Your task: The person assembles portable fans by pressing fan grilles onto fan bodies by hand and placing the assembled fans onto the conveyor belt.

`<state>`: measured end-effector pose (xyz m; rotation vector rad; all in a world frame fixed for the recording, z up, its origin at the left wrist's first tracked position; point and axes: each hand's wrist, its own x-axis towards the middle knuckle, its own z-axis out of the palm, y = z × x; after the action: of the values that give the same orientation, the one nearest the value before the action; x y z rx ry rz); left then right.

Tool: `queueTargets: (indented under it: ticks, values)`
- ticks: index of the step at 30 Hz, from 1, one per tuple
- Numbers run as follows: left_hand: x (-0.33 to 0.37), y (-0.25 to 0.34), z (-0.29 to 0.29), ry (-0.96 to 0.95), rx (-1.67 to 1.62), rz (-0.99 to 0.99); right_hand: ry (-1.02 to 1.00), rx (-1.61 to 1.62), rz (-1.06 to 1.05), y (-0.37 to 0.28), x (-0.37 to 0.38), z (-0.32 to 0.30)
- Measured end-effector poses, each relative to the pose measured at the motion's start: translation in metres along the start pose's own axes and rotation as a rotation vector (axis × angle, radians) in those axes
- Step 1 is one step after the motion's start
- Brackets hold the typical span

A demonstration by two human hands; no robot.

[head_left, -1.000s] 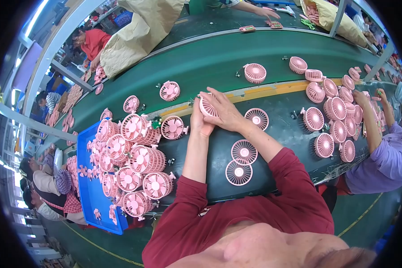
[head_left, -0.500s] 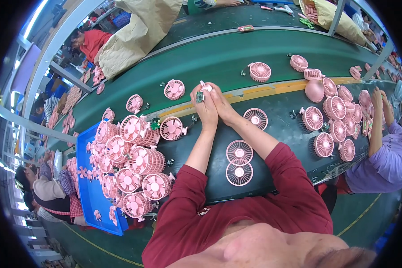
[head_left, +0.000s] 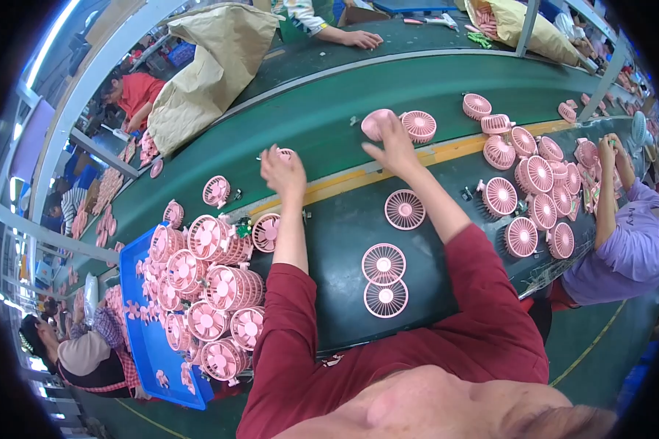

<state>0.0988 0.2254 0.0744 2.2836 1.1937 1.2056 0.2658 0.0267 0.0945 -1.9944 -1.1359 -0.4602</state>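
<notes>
My right hand (head_left: 401, 152) reaches over the green belt, fingers on the right rim of a round pink fan head (head_left: 375, 124). Its face looks smooth and smeared by motion, and a small circuit board (head_left: 354, 121) sits beside it. To the left, my left hand (head_left: 284, 175) curls over another pink fan head (head_left: 285, 154), mostly covered by the fingers. On the dark table between my forearms lie round pink grilles: one alone (head_left: 405, 210), and nearer to me a grille (head_left: 384, 263) overlapping another (head_left: 386, 298).
A blue tray (head_left: 201, 399) on the left holds pink blades, with fan heads stacked above. More fan heads (head_left: 538, 175) crowd the right, near a co-worker in a purple shirt (head_left: 611, 252). Across the belt rest a co-worker's hand (head_left: 360, 39) and a paper sack (head_left: 205, 73).
My hands were together around a small pink-and-white part with a circuit board. They have parted, left to one fan head, right toward another. A co-worker's hand shows more across the belt.
</notes>
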Motion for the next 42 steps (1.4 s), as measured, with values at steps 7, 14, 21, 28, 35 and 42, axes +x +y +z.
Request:
queueTargets:
  ticks: [7, 14, 21, 28, 35, 42]
  values:
    - [0.029, -0.037, 0.007, -0.326, 0.227, -0.246, -0.698, -0.006, -0.204, -0.025, -0.098, -0.096]
    - [0.028, -0.044, 0.005, -0.167, 0.006, -0.114, -0.634, 0.613, 0.174, -0.025, -0.077, -0.08]
    - [-0.032, 0.004, -0.008, -0.293, -1.184, -0.44, -0.263, 1.267, 0.397, -0.072, -0.03, -0.022]
    - [-0.082, 0.037, -0.055, -0.731, -1.814, -0.776, -0.022, 0.73, 0.088, -0.103, -0.04, 0.003]
    - [-0.086, 0.021, -0.058, -0.766, -1.896, -0.83, -0.263, 0.387, -0.292, -0.101, -0.052, 0.01]
    - [-0.091, 0.035, -0.052, -0.44, -1.748, -0.747, -0.328, 0.627, -0.17, -0.112, -0.067, 0.033]
